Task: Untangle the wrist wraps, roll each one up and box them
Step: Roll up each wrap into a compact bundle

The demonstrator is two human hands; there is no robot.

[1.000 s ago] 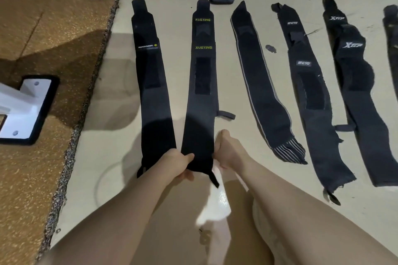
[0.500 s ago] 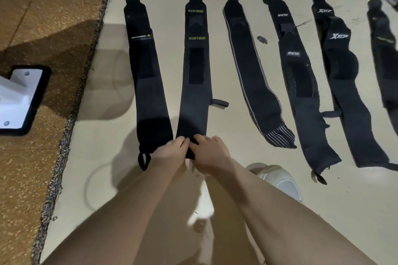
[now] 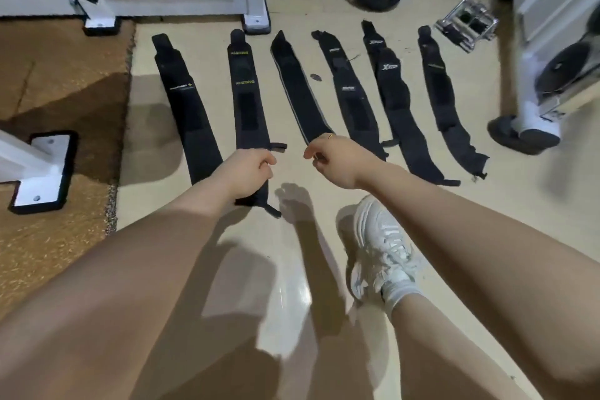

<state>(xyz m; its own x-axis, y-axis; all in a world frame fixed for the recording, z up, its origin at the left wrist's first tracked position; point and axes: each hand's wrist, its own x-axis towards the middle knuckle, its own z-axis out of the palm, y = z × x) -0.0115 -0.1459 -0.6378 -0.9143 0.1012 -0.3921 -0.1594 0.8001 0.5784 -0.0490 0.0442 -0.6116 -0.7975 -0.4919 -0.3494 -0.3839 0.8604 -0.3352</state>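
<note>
Six long black fabric wrist wraps [image 3: 248,97] lie mid-frame; left hand [image 3: 248,169] and right hand [image 3: 337,161] hover loosely curled, gripping nothing.

Matt black cloth wrist wraps [image 3: 247,107] on glossy smooth floor [image 3: 292,286]

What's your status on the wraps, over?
Left hand and right hand loosely curled, holding nothing, above the near ends. Six wrist wraps flat in a row on the floor, none rolled. No box in view. Nothing blocking.
</note>
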